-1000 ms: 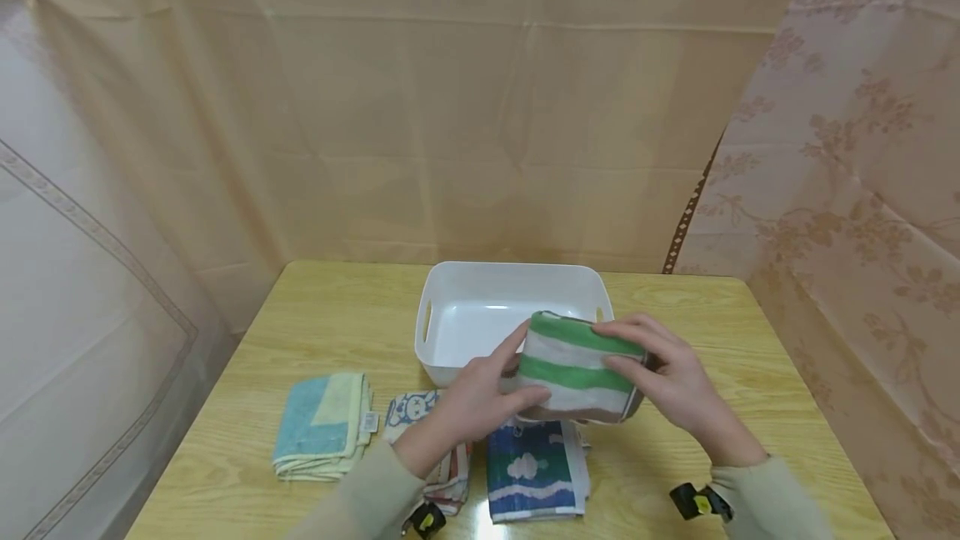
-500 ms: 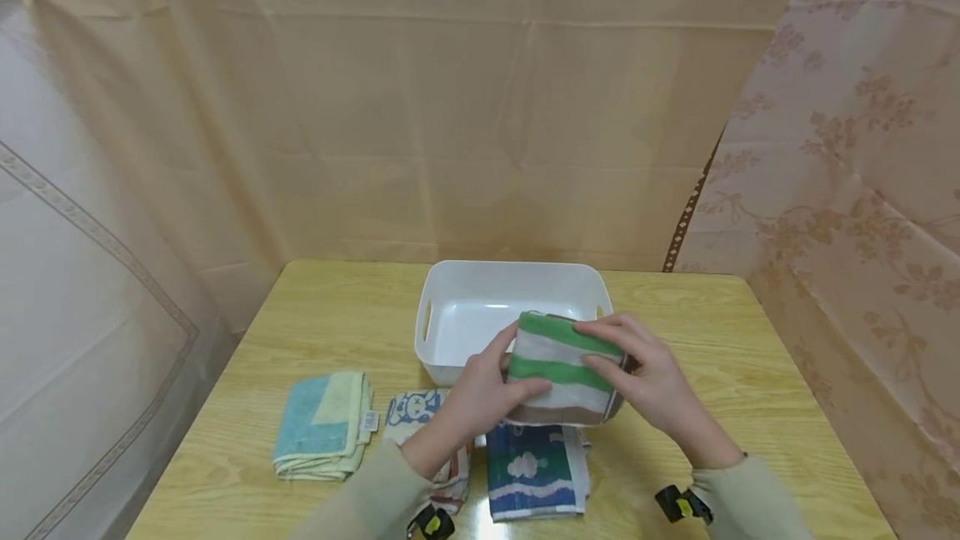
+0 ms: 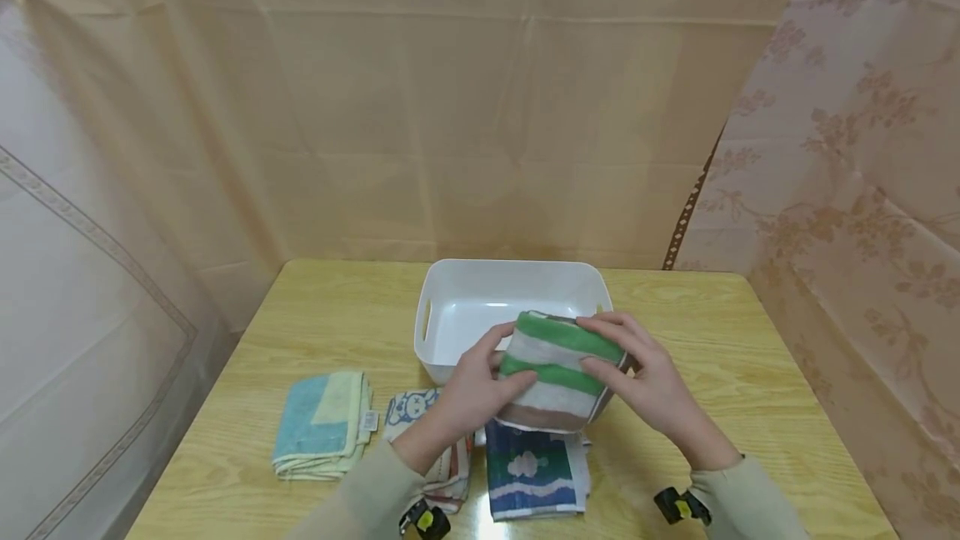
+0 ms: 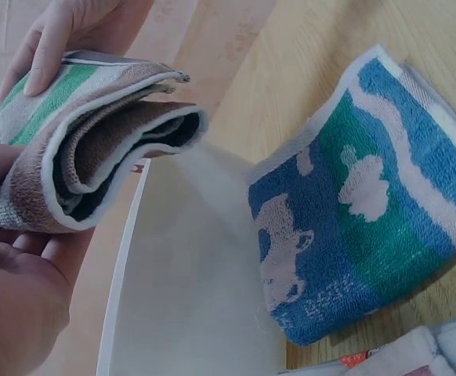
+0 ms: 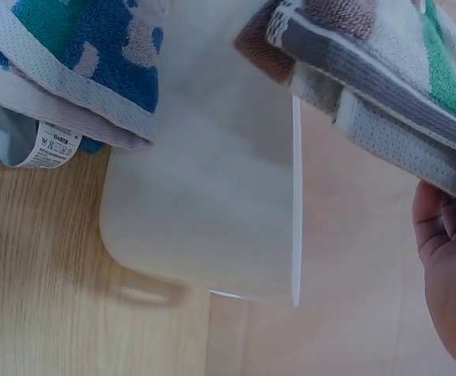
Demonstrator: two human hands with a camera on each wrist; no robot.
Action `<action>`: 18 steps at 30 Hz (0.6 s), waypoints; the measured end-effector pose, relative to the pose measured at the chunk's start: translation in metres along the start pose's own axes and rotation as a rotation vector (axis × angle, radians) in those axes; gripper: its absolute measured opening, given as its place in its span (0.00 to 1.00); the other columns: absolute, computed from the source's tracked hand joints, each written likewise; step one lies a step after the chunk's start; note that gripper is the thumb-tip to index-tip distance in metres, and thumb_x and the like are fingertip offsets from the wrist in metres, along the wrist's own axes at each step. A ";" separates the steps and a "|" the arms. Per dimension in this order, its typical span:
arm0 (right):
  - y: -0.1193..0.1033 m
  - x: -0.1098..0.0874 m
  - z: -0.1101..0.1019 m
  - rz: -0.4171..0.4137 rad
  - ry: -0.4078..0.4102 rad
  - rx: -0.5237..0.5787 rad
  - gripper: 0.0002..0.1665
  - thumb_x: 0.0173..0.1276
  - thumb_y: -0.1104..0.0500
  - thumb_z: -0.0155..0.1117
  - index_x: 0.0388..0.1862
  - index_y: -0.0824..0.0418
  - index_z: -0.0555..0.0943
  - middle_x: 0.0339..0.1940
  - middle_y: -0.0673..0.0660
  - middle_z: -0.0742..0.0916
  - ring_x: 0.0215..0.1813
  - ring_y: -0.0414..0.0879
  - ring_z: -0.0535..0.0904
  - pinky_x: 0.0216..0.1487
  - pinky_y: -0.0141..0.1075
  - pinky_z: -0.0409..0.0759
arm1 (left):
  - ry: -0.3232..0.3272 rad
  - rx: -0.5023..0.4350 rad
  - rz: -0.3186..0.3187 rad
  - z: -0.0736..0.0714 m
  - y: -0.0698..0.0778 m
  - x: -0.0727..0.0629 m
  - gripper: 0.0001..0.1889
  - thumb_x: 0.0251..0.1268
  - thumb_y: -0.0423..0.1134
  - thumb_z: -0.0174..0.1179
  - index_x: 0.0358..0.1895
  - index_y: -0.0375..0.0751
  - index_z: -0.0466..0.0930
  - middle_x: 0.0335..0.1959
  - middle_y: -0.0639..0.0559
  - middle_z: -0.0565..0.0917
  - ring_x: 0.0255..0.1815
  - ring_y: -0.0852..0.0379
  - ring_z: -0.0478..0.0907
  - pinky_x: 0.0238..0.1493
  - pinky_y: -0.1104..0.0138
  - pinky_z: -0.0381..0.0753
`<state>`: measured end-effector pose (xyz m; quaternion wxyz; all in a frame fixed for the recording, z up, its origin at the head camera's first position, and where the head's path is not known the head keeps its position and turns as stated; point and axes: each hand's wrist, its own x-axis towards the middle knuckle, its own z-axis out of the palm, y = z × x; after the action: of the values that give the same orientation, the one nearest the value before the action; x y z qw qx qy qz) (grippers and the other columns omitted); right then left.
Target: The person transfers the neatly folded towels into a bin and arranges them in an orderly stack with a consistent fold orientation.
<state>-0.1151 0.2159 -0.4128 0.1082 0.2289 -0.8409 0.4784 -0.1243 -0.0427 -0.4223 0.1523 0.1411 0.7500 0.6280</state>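
Striped towel (image 3: 558, 394) is pinched by left grip (image 3: 476, 390) and right grip (image 3: 651, 377); blue towel's (image 3: 534, 486) label (image 5: 56, 146) shows laundry symbols.

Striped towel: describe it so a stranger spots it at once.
On the wooden table, find the white bin. At its near side, the left hand and right hand hold the striped towel aloft. Green, pale and brown bands distinguish it from the towels lying nearby.

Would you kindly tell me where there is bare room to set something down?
The table is bare left of the white bin, beyond the teal towel, and right of the bin, past the right hand. It is crowded in front of the bin: the bear towel and navy towel lie there, with the left hand and striped towel close by.
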 end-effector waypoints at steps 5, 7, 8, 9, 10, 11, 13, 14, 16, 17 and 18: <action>0.001 -0.002 -0.003 0.106 0.015 0.064 0.32 0.74 0.63 0.65 0.75 0.48 0.73 0.67 0.49 0.76 0.58 0.38 0.74 0.53 0.25 0.76 | -0.012 -0.098 -0.007 -0.003 0.002 -0.001 0.32 0.69 0.42 0.67 0.74 0.51 0.66 0.50 0.44 0.89 0.48 0.51 0.87 0.52 0.60 0.83; 0.002 -0.002 -0.003 0.129 0.013 0.091 0.34 0.75 0.63 0.64 0.77 0.47 0.69 0.69 0.52 0.75 0.61 0.37 0.74 0.58 0.22 0.73 | -0.011 -0.121 -0.013 -0.004 0.003 -0.001 0.32 0.69 0.42 0.67 0.74 0.51 0.66 0.51 0.44 0.89 0.49 0.51 0.87 0.52 0.59 0.83; 0.002 -0.002 -0.004 0.143 0.012 0.105 0.36 0.75 0.62 0.64 0.79 0.47 0.67 0.70 0.54 0.75 0.63 0.37 0.74 0.59 0.21 0.72 | -0.011 -0.134 -0.017 -0.004 0.003 -0.001 0.32 0.69 0.42 0.67 0.74 0.52 0.66 0.50 0.44 0.89 0.49 0.51 0.87 0.53 0.59 0.83; 0.002 -0.003 -0.004 0.162 0.009 0.114 0.37 0.76 0.61 0.63 0.80 0.45 0.65 0.71 0.55 0.75 0.64 0.36 0.74 0.61 0.20 0.71 | -0.010 -0.143 -0.022 -0.004 0.003 -0.001 0.32 0.69 0.42 0.67 0.73 0.53 0.66 0.50 0.45 0.89 0.49 0.50 0.87 0.53 0.58 0.83; 0.002 -0.003 -0.004 0.182 0.007 0.121 0.38 0.77 0.60 0.63 0.81 0.44 0.63 0.72 0.56 0.74 0.64 0.36 0.74 0.61 0.19 0.70 | -0.011 -0.154 -0.026 -0.005 0.003 -0.001 0.32 0.69 0.42 0.67 0.74 0.53 0.66 0.50 0.45 0.89 0.49 0.50 0.87 0.53 0.58 0.83; 0.002 -0.003 -0.004 0.199 0.005 0.128 0.39 0.77 0.59 0.62 0.82 0.43 0.60 0.73 0.57 0.74 0.64 0.36 0.74 0.61 0.20 0.70 | -0.011 -0.163 -0.031 -0.005 0.004 -0.001 0.32 0.69 0.42 0.67 0.74 0.54 0.66 0.50 0.45 0.89 0.49 0.50 0.87 0.53 0.58 0.83; 0.002 -0.003 -0.004 0.231 0.001 0.147 0.42 0.78 0.58 0.62 0.83 0.41 0.56 0.72 0.59 0.74 0.63 0.39 0.76 0.60 0.22 0.72 | -0.008 -0.177 -0.038 -0.006 0.004 -0.001 0.32 0.69 0.43 0.68 0.74 0.56 0.66 0.50 0.46 0.89 0.49 0.50 0.87 0.53 0.57 0.83; 0.002 -0.003 -0.004 0.245 -0.003 0.159 0.42 0.78 0.57 0.61 0.84 0.40 0.54 0.71 0.59 0.74 0.63 0.41 0.76 0.60 0.23 0.73 | -0.006 -0.182 -0.039 -0.006 0.005 -0.001 0.33 0.69 0.43 0.68 0.74 0.56 0.65 0.50 0.46 0.89 0.49 0.50 0.87 0.53 0.57 0.84; 0.002 -0.003 -0.003 0.261 -0.009 0.188 0.44 0.78 0.57 0.61 0.85 0.40 0.51 0.70 0.59 0.75 0.62 0.44 0.77 0.59 0.25 0.75 | 0.000 -0.188 -0.036 -0.006 0.006 -0.001 0.33 0.69 0.43 0.68 0.74 0.55 0.65 0.51 0.46 0.89 0.49 0.50 0.87 0.53 0.57 0.84; 0.002 -0.003 -0.003 0.266 -0.013 0.207 0.45 0.78 0.58 0.61 0.85 0.40 0.50 0.69 0.59 0.75 0.62 0.44 0.77 0.59 0.26 0.75 | 0.004 -0.190 -0.035 -0.006 0.006 -0.001 0.33 0.69 0.43 0.68 0.74 0.56 0.65 0.51 0.46 0.89 0.49 0.50 0.87 0.53 0.57 0.84; 0.002 -0.003 -0.002 0.269 -0.016 0.222 0.45 0.78 0.58 0.60 0.85 0.41 0.49 0.68 0.59 0.76 0.62 0.44 0.77 0.59 0.26 0.76 | 0.006 -0.193 -0.032 -0.006 0.006 -0.001 0.33 0.69 0.43 0.68 0.74 0.56 0.65 0.51 0.46 0.89 0.49 0.50 0.87 0.53 0.57 0.84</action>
<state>-0.1133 0.2198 -0.4148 0.0107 0.1287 -0.8067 0.5767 -0.1254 -0.0476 -0.4150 0.1731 0.1119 0.6885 0.6953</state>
